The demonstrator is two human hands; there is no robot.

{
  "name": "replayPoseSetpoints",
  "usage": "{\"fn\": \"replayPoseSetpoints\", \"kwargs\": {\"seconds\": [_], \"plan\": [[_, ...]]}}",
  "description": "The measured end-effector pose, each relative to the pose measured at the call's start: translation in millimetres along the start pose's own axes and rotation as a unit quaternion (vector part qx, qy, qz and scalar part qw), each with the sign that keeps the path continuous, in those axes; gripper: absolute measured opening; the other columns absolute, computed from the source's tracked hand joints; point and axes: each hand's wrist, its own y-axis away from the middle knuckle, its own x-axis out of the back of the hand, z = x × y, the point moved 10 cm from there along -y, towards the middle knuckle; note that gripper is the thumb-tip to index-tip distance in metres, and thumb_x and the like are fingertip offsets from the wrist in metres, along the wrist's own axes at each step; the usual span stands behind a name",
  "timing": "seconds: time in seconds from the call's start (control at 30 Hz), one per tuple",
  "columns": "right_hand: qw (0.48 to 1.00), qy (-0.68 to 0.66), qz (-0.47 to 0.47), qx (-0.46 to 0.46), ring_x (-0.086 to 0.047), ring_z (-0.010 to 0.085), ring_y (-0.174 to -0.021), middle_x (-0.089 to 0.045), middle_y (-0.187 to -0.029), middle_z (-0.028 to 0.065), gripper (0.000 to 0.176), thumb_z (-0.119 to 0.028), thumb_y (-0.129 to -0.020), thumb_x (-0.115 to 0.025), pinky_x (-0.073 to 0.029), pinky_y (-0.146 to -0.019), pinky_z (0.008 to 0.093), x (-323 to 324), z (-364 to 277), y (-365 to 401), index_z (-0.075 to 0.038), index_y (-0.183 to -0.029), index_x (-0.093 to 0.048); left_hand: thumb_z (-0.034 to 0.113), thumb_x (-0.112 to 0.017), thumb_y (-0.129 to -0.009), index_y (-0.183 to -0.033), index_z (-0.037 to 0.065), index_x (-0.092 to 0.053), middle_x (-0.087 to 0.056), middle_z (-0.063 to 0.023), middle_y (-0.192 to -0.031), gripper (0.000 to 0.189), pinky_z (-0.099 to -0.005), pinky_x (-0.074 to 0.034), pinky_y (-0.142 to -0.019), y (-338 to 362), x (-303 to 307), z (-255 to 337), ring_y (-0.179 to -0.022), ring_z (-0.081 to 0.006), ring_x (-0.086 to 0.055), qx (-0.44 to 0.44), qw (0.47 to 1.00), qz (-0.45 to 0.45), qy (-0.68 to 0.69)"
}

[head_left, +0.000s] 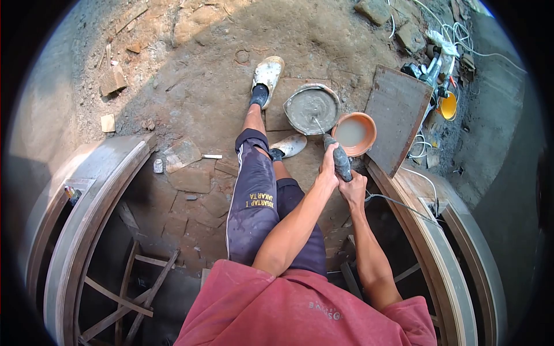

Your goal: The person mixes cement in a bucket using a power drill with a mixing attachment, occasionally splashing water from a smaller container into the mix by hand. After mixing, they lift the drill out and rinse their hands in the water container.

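Note:
Both my hands are closed around a grey, mortar-caked power drill (341,162) with a thin mixing rod. My left hand (328,164) grips the drill's body near its front. At the rear end, my right hand (352,188) holds the handle, where a cord trails off to the right. The rod reaches down into wet grey mortar (312,108) inside a round bucket (287,113), and the surface is swirled. Close to the drill's right side stands an orange bucket (372,128) holding cloudy water.
A wooden board (398,115) lies right of the buckets. Beyond it are tools, a yellow container (448,106) and tangled white cable (460,36). Wooden window frames (115,184) stand on both sides. Broken tiles (191,179) and stones litter the dirt floor around my feet.

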Motion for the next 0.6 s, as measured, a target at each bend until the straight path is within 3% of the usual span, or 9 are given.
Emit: {"fn": "replayPoseSetpoints", "kwargs": {"seconds": [0.4,0.47,0.6], "plan": [[1.0,-0.011,-0.001,0.015,-0.066,0.042,-0.07,-0.06,-0.069,0.0303,0.032,-0.023,-0.075,-0.076,-0.051,-0.061,0.0423,3,-20,-2,0.007,-0.08,-0.068,0.047,-0.07,-0.076,-0.088,0.014,-0.06,-0.059,-0.0063,-0.069,0.036,-0.0395,-0.051,-0.056,-1,8,17,-0.058,-0.0245,-0.059,-0.015,1.0,0.02,0.012],[1.0,-0.011,-0.007,-0.001,-0.066,0.0418,-0.07,-0.058,-0.069,0.0305,0.029,-0.02,-0.075,-0.074,-0.05,-0.06,0.0415,1,-21,0,0.008,-0.08,-0.067,0.041,-0.071,-0.077,-0.087,0.015,-0.058,-0.059,-0.0015,-0.074,0.031,-0.0341,-0.05,-0.058,3,6,14,-0.063,-0.0176,-0.059,0.01,1.0,0.008,0.005],[0.999,-0.026,0.007,0.019,-0.067,0.0401,-0.069,-0.058,-0.067,0.0297,0.03,-0.02,-0.075,-0.074,-0.05,-0.059,0.0394,-1,-26,-8,0.008,-0.08,-0.067,0.041,-0.071,-0.077,-0.086,0.015,-0.058,-0.059,-0.002,-0.073,0.031,-0.0343,-0.05,-0.057,1,-1,27,-0.062,-0.0179,-0.059,-0.011,1.0,-0.007,0.009]]}}
